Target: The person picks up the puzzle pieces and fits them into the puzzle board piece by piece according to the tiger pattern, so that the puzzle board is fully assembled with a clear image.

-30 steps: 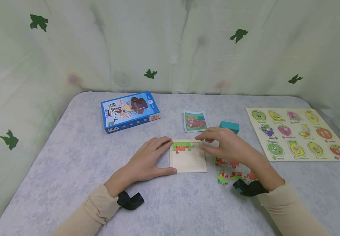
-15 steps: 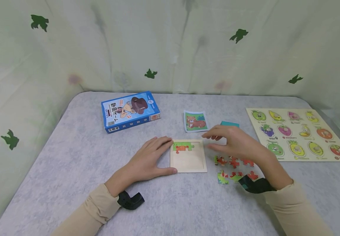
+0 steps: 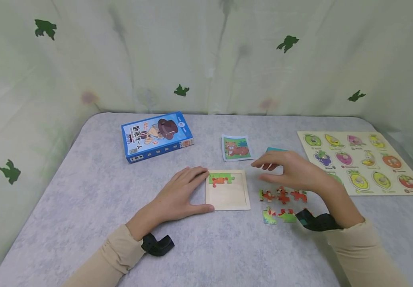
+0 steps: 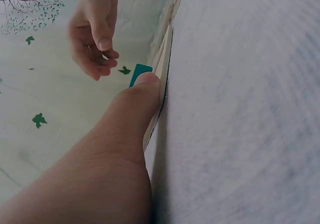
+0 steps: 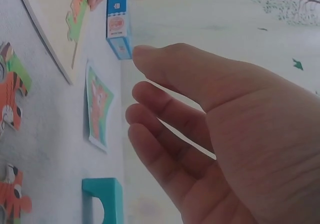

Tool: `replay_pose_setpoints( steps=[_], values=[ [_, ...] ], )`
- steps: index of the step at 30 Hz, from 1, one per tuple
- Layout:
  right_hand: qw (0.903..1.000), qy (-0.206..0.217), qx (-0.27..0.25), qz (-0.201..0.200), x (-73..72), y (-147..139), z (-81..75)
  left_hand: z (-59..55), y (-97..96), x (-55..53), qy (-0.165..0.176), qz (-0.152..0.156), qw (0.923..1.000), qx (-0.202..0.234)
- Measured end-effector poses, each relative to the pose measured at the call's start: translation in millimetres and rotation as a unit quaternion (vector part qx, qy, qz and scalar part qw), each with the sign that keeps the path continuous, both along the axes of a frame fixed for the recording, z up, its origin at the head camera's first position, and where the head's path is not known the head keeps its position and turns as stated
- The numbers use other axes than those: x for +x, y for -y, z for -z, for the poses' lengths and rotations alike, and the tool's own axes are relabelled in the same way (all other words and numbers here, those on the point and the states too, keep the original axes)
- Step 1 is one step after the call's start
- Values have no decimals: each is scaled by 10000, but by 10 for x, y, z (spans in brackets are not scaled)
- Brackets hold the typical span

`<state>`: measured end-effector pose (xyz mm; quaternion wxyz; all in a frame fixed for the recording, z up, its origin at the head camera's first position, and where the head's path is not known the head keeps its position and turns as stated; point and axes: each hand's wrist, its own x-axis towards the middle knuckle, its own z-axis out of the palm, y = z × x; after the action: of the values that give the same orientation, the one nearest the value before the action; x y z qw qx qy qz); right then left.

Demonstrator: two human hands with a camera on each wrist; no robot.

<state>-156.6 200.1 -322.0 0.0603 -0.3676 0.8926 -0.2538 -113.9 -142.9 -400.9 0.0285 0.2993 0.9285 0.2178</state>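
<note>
My left hand (image 3: 177, 197) spans the left side of a small square wooden puzzle tray (image 3: 228, 199). Its fingertips touch the upper left corner, and the thumb (image 4: 149, 83) rests on the near edge. Joined green and orange jigsaw pieces (image 3: 220, 179) lie in the tray's upper left corner. To the right of the tray, my right hand (image 3: 292, 171) hovers over loose jigsaw pieces (image 3: 282, 195) with tiger-like orange and black parts. In the right wrist view its fingers (image 5: 160, 149) are loosely bent, with nothing between them and the thumb.
A bear picture card (image 3: 236, 148) lies behind the tray. Beside it stands a teal block (image 5: 112, 199), partly hidden by my right hand in the head view. A blue game box (image 3: 157, 136) is at the back left, a fruit peg board (image 3: 364, 163) at the right.
My right hand has drawn back rightward from the tray's upper right corner, uncovering more loose pieces. My left hand and the joined pieces stay in place.
</note>
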Motion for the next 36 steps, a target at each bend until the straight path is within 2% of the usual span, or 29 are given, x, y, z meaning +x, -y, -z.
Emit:
replay_pose_setpoints(
  steps=[12,20,36],
  values=[
    [9986,416,140,294,10,-151,-56,-4,0,6,25,-3,10000,-23],
    [9991,357,57,202,-32,-231,-37,-5,2,5,-61,17,10000,-36],
    [9956,697,236,588,-81,-429,3,-6,1,10,-81,21,10000,-32]
  ],
)
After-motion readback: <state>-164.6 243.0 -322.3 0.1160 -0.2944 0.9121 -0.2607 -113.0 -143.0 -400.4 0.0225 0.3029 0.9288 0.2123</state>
